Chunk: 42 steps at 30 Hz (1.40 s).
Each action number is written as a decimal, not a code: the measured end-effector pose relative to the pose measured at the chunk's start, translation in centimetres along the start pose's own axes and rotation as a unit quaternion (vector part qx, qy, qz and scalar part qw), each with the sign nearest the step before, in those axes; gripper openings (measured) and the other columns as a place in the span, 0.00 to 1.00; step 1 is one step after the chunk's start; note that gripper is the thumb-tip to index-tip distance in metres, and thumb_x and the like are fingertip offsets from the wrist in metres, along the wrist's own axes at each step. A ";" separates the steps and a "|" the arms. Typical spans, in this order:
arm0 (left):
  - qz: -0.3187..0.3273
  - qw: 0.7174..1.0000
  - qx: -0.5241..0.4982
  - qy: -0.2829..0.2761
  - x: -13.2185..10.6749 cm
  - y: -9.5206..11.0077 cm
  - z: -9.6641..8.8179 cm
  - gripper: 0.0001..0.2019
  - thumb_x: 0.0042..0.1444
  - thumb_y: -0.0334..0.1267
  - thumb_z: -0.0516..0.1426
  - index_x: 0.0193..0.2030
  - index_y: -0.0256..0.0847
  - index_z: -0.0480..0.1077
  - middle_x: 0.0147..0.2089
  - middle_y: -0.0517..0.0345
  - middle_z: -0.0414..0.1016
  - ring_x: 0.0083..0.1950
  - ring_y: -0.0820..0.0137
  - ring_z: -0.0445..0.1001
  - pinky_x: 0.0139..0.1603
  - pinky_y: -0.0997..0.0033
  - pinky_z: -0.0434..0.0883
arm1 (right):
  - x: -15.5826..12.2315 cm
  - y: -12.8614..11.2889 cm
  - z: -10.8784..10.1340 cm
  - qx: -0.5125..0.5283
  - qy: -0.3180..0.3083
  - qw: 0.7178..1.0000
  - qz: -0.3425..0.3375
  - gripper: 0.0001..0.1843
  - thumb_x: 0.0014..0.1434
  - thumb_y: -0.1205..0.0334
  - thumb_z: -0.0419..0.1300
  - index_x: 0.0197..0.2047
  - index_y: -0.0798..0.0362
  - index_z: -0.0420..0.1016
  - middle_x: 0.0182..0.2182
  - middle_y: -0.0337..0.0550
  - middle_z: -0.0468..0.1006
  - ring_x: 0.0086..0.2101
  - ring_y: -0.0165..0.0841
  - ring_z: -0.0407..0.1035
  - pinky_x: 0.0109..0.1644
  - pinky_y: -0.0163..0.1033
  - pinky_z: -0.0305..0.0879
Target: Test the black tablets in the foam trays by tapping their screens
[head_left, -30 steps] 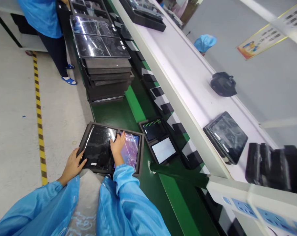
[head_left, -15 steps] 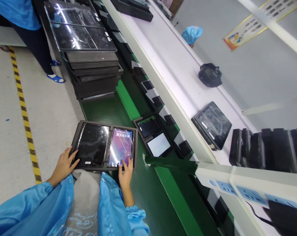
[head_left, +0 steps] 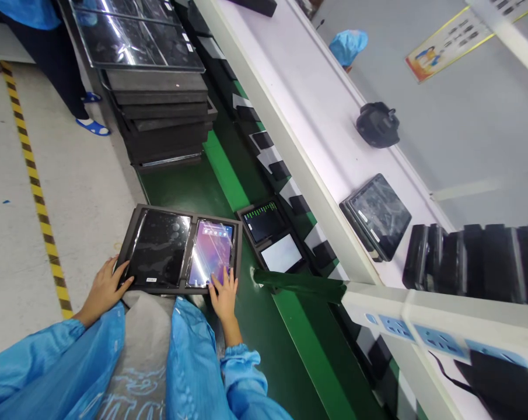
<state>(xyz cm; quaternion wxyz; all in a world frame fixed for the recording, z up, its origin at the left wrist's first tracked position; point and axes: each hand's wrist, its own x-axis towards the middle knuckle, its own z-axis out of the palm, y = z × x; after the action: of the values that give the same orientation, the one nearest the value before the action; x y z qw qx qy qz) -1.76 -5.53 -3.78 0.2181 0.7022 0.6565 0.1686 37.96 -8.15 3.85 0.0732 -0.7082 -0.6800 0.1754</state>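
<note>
While your left hand (head_left: 101, 290) lies part-open over the near left corner of the dark grey two-pocket foam tray (head_left: 238, 245), its underside is hidden, so you cannot tell whether it grips. Your right hand (head_left: 224, 296) is loosely open, fingertips on the near end of the lit purple-screened tablet (head_left: 211, 251) in the right pocket, closed around nothing. A larger black-screened tablet (head_left: 161, 251) fills the left pocket.

You have the tray at the left edge of the green worktop (head_left: 264, 350). Just to its right sits a second dark tray (head_left: 271, 242) with one dark screen and one glowing white. A thick green bar (head_left: 299, 284) juts across just nearer than that tray, blocking part of your right side. Beyond your tray, a tall stack of dark foam trays (head_left: 163, 111) crowds the far left; a long white shelf (head_left: 299, 87) runs along the right, bearing stacked black tablets (head_left: 380, 213).
</note>
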 end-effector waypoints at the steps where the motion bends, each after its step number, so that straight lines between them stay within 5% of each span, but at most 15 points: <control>1: -0.002 1.000 -0.002 -0.004 0.0 0.1 0.1 0.35 0.64 0.59 0.44 0.66 0.34 0.62 0.74 0.37 0.47 0.75 0.45 0.48 0.72 0.43 0.55 | 1.1 0.1 0.0 -0.007 0.006 1.000 0.012 0.21 0.69 0.55 0.55 0.63 0.41 0.72 0.73 0.48 0.51 0.72 0.53 0.40 0.68 0.70 0.47; 8: -0.043 0.996 -0.076 0.001 1.0 1.3 -0.4 0.37 0.63 0.60 0.46 0.71 0.35 0.53 0.74 0.38 0.45 0.74 0.47 0.51 0.73 0.44 0.56 | 6.7 -0.6 0.3 0.010 0.085 0.991 0.102 0.25 0.68 0.53 0.52 0.64 0.52 0.70 0.72 0.58 0.53 0.72 0.55 0.39 0.67 0.69 0.48; 13: -0.079 0.991 -0.108 -0.001 -0.1 1.0 -0.2 0.37 0.63 0.59 0.48 0.72 0.38 0.52 0.74 0.39 0.46 0.74 0.47 0.52 0.72 0.41 0.57 | 4.0 -0.8 1.0 0.032 0.075 0.993 0.085 0.22 0.67 0.59 0.52 0.60 0.53 0.75 0.71 0.56 0.56 0.71 0.53 0.40 0.68 0.64 0.50; 22: -0.043 0.996 -0.076 -0.010 0.4 0.2 0.2 0.38 0.63 0.61 0.45 0.72 0.35 0.51 0.72 0.36 0.50 0.73 0.47 0.54 0.72 0.43 0.57 | 0.0 -3.0 0.5 0.053 0.047 0.997 0.029 0.17 0.67 0.60 0.54 0.54 0.47 0.79 0.69 0.48 0.61 0.71 0.47 0.44 0.71 0.59 0.49; 31: -0.059 0.994 -0.085 -0.016 0.9 1.0 -0.6 0.40 0.62 0.63 0.45 0.72 0.34 0.52 0.71 0.37 0.52 0.71 0.47 0.56 0.72 0.42 0.56 | 0.1 -5.2 1.0 0.049 -0.039 0.996 -0.055 0.15 0.67 0.57 0.57 0.54 0.41 0.80 0.71 0.41 0.58 0.72 0.50 0.41 0.70 0.68 0.43; 42: -0.110 0.983 -0.143 0.020 1.9 2.3 -0.7 0.40 0.62 0.62 0.46 0.71 0.32 0.52 0.66 0.37 0.62 0.68 0.50 0.62 0.71 0.44 0.59 | 3.3 -6.2 1.5 0.125 0.066 0.990 -0.023 0.19 0.68 0.62 0.51 0.55 0.54 0.77 0.64 0.52 0.68 0.70 0.43 0.48 0.71 0.55 0.53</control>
<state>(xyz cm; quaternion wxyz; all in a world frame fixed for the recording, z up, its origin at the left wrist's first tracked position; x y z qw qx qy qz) -0.05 -3.65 -2.08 0.3207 0.5835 0.7030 0.2499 31.61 -4.73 4.07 0.2102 -0.6875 -0.6626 0.2099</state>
